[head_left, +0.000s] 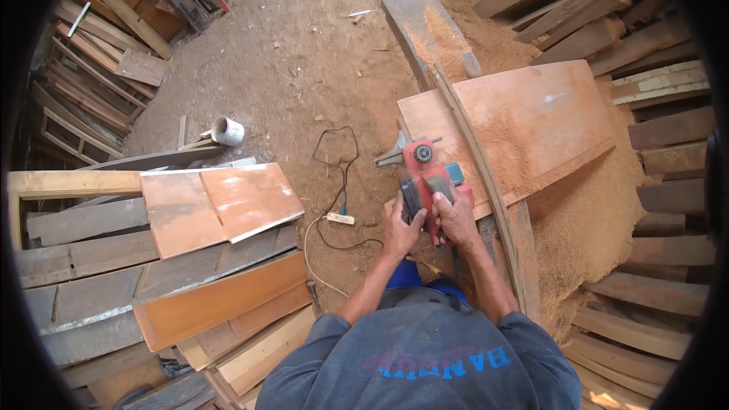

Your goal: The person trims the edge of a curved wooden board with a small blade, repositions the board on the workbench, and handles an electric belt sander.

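Left hand (pixel 402 229), right hand (pixel 457 220) both curled round red planer (pixel 422 173) by left edge of board (pixel 550 110); we should hold it level.

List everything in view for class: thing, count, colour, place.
Power tool: one, red and black, centre.
Wide board: one, orange, right of centre.
Wood strip: one, brown, across board.
Thick plank: one, grey, beyond board.
Sawdust: one heap, tan, right.
Bucket: one, white, left.
Socket block: one, cream, ground.
Cords: at least two, black and pale, ground.
Woodpiles: several, brown and grey, both sides.
Panels: at least three, orange, left woodpile.
Litter: uncounted, pale, ground.
Shirt: one, dark grey, bottom.
Trousers: one pair, blue, below tool.
Left hand, right hand: two, bare, on tool.
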`<state>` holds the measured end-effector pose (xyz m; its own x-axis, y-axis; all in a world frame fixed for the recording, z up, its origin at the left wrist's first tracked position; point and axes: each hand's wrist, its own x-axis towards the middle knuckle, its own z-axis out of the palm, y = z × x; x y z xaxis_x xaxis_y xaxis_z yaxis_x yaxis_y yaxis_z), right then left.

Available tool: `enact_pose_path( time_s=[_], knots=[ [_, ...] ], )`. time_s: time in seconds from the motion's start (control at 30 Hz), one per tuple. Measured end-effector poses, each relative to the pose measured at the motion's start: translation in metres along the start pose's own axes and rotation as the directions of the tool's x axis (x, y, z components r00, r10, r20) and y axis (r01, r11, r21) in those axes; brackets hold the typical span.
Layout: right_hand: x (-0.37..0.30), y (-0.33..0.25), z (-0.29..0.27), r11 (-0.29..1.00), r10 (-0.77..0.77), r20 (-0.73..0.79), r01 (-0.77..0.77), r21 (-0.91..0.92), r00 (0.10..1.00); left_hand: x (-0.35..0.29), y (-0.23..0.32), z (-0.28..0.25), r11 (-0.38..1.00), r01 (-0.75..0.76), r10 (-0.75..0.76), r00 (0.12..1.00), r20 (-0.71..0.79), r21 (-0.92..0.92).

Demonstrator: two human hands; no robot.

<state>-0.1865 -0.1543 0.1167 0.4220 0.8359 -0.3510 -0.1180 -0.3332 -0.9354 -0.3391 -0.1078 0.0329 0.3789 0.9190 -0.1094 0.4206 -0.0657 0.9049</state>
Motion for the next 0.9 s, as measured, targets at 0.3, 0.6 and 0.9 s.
enact_pose_path(
  time_s=[0.3, 0.6, 0.9],
  knots=[
    [0.127, -0.037, 0.018, 0.966, -0.11, 0.008, 0.109, -0.234, 0.994, 0.128, 0.007, -0.011, 0.997, -0.036, 0.04, 0.997, -0.067, 0.061],
    [0.163, -0.053, 0.03, 0.958, -0.219, 0.044, 0.224, -0.179, 0.975, 0.188, -0.001, -0.028, 0.957, 0.028, -0.022, 0.999, 0.023, -0.288],
    [-0.03, 0.007, -0.015, 0.985, 0.144, 0.023, -0.141, -0.101, 0.989, -0.025, 0.019, 0.005, 0.989, 0.147, -0.145, 0.988, 0.045, -0.037]
  ],
)
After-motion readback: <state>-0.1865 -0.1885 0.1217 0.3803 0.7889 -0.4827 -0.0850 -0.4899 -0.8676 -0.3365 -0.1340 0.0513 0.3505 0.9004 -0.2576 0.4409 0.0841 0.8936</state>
